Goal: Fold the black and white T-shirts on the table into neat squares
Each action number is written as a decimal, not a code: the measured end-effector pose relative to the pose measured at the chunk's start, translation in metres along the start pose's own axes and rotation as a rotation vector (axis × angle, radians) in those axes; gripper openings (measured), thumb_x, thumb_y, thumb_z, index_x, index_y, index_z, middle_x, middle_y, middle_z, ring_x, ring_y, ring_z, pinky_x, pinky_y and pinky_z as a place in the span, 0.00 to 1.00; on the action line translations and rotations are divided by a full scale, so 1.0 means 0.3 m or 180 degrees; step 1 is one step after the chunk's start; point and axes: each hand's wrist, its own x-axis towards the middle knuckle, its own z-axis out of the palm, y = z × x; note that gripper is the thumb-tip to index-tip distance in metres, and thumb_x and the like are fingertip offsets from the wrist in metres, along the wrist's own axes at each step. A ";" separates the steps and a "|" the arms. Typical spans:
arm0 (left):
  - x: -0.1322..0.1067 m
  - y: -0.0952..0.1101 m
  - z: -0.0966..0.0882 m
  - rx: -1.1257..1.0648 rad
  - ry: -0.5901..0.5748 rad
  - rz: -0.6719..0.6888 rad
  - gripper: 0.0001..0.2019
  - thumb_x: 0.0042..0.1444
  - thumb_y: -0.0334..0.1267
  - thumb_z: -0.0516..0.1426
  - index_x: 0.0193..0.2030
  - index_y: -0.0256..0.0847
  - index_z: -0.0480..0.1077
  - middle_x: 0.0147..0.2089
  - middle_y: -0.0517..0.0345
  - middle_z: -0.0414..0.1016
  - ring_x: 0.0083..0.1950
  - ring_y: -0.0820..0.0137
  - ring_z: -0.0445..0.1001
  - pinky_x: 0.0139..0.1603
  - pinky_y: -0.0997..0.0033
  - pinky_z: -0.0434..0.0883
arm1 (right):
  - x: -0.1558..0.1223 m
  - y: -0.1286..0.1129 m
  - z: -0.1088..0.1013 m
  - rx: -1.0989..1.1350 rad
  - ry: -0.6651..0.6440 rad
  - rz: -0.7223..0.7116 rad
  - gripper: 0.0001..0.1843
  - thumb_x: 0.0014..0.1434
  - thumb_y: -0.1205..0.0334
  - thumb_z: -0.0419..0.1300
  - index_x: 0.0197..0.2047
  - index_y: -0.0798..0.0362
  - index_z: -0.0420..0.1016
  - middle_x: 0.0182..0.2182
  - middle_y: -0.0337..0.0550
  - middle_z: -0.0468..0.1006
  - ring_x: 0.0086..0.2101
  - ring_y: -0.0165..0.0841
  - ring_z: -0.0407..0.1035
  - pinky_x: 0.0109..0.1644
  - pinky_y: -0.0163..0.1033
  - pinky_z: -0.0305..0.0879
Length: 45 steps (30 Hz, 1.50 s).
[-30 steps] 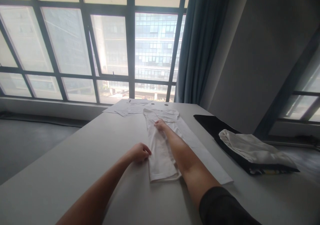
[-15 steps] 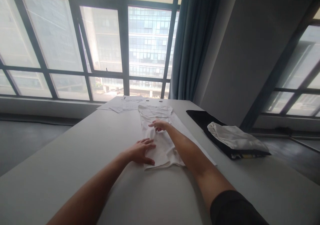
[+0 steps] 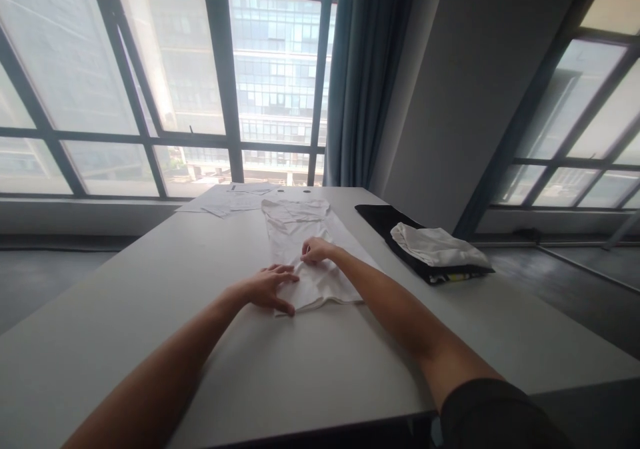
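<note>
A white garment, folded into a long narrow strip, lies along the middle of the white table. My left hand rests on its near left corner with fingers spread flat. My right hand sits on the cloth a little farther in, fingers curled and pinching the fabric. Both forearms reach in from the near edge.
A stack of dark and white folded clothes lies at the table's right side. Several papers lie at the far end by the window. A blue curtain hangs behind. The table's near edge is close to me.
My right hand has drawn back along the garment toward me and curled onto the fabric. My left hand opened from a fist and lies flat on the near corner. The view shifted left.
</note>
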 end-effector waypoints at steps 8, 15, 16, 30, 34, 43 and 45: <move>-0.020 0.076 -0.035 0.0143 -0.0051 0.0088 0.28 0.47 0.52 0.67 0.56 0.49 0.74 0.57 0.49 0.71 0.56 0.56 0.71 0.57 0.60 0.68 | -0.154 0.251 -0.157 -0.1409 0.1305 0.0244 0.08 0.57 0.62 0.64 0.40 0.52 0.81 0.41 0.45 0.82 0.40 0.34 0.74 0.39 0.32 0.64; -0.018 0.090 -0.057 0.0285 0.0312 0.0336 0.07 0.54 0.31 0.52 0.32 0.40 0.71 0.34 0.55 0.74 0.35 0.67 0.71 0.37 0.70 0.66 | -0.323 0.460 -0.239 -0.0984 0.0587 0.0088 0.20 0.48 0.78 0.59 0.44 0.58 0.82 0.38 0.48 0.81 0.34 0.31 0.71 0.37 0.31 0.63; -0.018 0.079 -0.059 0.0286 0.0421 0.0276 0.06 0.55 0.33 0.51 0.32 0.41 0.69 0.33 0.55 0.73 0.34 0.67 0.70 0.36 0.69 0.66 | -0.343 0.476 -0.246 -0.0888 0.0431 0.0106 0.22 0.46 0.79 0.59 0.45 0.58 0.82 0.38 0.48 0.81 0.34 0.31 0.71 0.37 0.31 0.63; -0.031 -0.039 -0.078 -0.0770 0.1120 -0.0226 0.20 0.48 0.53 0.63 0.41 0.40 0.72 0.35 0.55 0.78 0.36 0.62 0.74 0.37 0.68 0.69 | -0.385 0.379 -0.162 -0.0520 0.0254 -0.0869 0.23 0.45 0.58 0.71 0.47 0.52 0.83 0.56 0.51 0.74 0.56 0.45 0.67 0.63 0.43 0.59; -0.047 -0.070 -0.092 -0.1437 0.0636 -0.0066 0.18 0.44 0.48 0.66 0.39 0.38 0.76 0.34 0.56 0.79 0.37 0.63 0.75 0.40 0.68 0.70 | -0.366 0.369 -0.141 -0.0170 0.0825 -0.1120 0.18 0.56 0.45 0.63 0.32 0.54 0.79 0.42 0.49 0.78 0.43 0.41 0.71 0.53 0.43 0.66; -0.045 -0.073 -0.070 -0.0890 0.0534 0.0414 0.18 0.46 0.48 0.67 0.43 0.42 0.79 0.54 0.49 0.77 0.54 0.58 0.73 0.59 0.59 0.68 | -0.359 0.426 -0.195 0.1060 0.1040 -0.0892 0.37 0.48 0.25 0.59 0.34 0.55 0.73 0.29 0.39 0.73 0.32 0.33 0.67 0.38 0.36 0.65; -0.033 -0.074 -0.042 -0.0792 0.0548 0.0421 0.16 0.50 0.51 0.65 0.41 0.42 0.79 0.60 0.46 0.74 0.60 0.56 0.71 0.64 0.58 0.64 | -0.367 0.439 -0.206 0.1227 0.0976 -0.0740 0.38 0.46 0.25 0.60 0.36 0.56 0.74 0.30 0.41 0.74 0.33 0.33 0.68 0.39 0.37 0.66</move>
